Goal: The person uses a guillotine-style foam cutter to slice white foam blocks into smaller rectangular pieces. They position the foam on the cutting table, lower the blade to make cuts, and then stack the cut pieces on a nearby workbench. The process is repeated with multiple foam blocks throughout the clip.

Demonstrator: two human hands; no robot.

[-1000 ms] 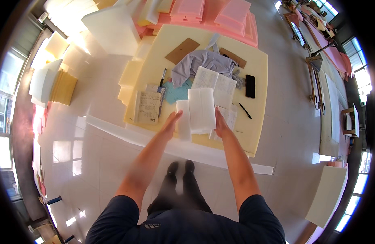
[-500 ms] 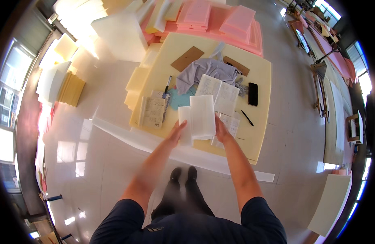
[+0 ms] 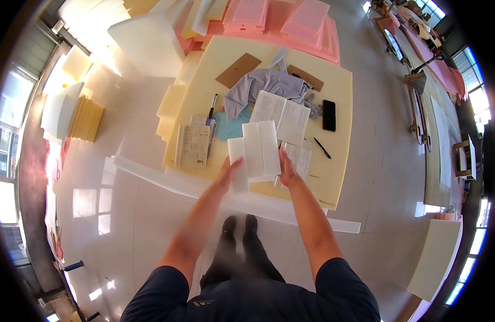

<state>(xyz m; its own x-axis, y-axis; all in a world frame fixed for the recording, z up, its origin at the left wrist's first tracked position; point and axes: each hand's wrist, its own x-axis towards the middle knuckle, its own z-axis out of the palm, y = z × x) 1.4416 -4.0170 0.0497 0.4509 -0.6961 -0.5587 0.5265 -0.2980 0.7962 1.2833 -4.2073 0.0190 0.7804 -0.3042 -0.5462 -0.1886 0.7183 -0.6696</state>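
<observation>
Bright daylight for you: windows (image 3: 6, 199) on your left, right-hand windows (image 3: 479, 102) opposite, panes partly blown out. Harsh glare on pale sheets (image 3: 89, 22) beyond far left corner of surface (image 3: 325, 183). Glossy floor (image 3: 118, 231) left of surface throws back pane-shaped reflections. Surface mostly evenly lit. White foam pieces (image 3: 253, 150) before you pale, low in contrast. Hazy smear softens your left forearm (image 3: 184, 236) and dark trousers (image 3: 231, 263). Straight edges bow toward rim; black vignette fills corners of view.

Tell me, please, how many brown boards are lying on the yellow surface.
2: one brown board beyond the grey cloth to the left, another brown board beyond it to the right. More may be hidden under the cloth.
</observation>
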